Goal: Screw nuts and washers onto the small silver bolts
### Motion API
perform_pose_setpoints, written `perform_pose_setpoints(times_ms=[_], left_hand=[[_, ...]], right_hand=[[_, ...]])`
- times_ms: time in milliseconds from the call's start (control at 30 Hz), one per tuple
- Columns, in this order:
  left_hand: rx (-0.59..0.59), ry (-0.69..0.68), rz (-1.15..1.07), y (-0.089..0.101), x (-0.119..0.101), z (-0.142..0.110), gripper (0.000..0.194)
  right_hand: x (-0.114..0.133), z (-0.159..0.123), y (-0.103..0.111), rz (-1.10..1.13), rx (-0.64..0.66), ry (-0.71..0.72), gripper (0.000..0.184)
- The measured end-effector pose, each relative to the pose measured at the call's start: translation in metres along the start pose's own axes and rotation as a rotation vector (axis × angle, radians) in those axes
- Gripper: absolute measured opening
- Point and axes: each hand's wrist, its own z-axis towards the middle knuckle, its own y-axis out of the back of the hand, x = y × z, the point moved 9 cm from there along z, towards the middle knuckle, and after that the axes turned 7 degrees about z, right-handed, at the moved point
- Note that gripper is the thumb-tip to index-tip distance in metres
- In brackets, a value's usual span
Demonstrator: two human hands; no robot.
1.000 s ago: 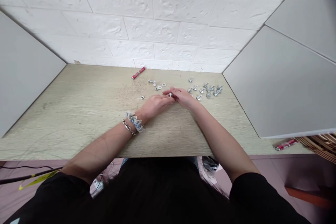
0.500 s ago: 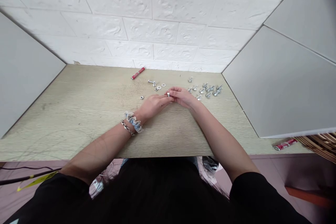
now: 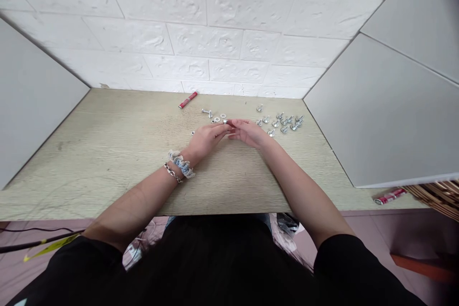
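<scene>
A small silver bolt (image 3: 225,122) shows its head above the fingertips of my left hand (image 3: 208,138), which is closed on it; the lower part of the bolt is hidden by the fingers. My right hand (image 3: 248,133) meets the left fingertips from the right, its thumb and fingers a little apart beside the bolt. Just behind the hands lie flat washers (image 3: 223,116) and a nut (image 3: 213,121). Two more bolts (image 3: 207,113) rest a bit farther back. Another nut (image 3: 192,133) is partly covered by my left hand.
Several bolts with washers on them (image 3: 284,121) are spread on the tabletop (image 3: 143,143) to the right. A red tube (image 3: 188,100) lies near the white brick wall. A second red tube (image 3: 390,196) sits at the right, by a woven basket (image 3: 435,196). Grey panels flank both sides.
The bolt has shifted slightly left and away from me with my left hand. My right fingers have spread apart a little. The loose parts on the table lie as before.
</scene>
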Motion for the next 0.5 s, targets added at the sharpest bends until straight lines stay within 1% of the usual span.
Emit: perform_pose_setpoints(times_ms=[33,100,167,267,400,500], left_hand=[[-0.015,0.021,-0.007,0.002,0.002,0.0,0.03],[-0.009,0.018,-0.019,0.003,0.002,0.0,0.03],[0.046,-0.039,-0.031,-0.001,-0.003,-0.001,0.031],[0.136,-0.124,-0.048,-0.012,-0.013,-0.003,0.03],[0.151,-0.175,-0.059,-0.02,-0.023,-0.004,0.031],[0.167,-0.178,-0.068,-0.021,-0.025,-0.003,0.03]], right_hand=[[0.001,0.0,0.002,0.004,-0.015,0.006,0.032],[0.003,0.001,0.005,-0.003,-0.035,0.019,0.031],[0.003,0.002,0.006,-0.021,-0.036,0.027,0.032],[0.0,0.002,-0.001,-0.076,0.009,0.017,0.036],[-0.006,0.001,-0.011,-0.158,0.054,0.011,0.04],[-0.01,0.0,-0.017,-0.144,0.081,-0.021,0.041]])
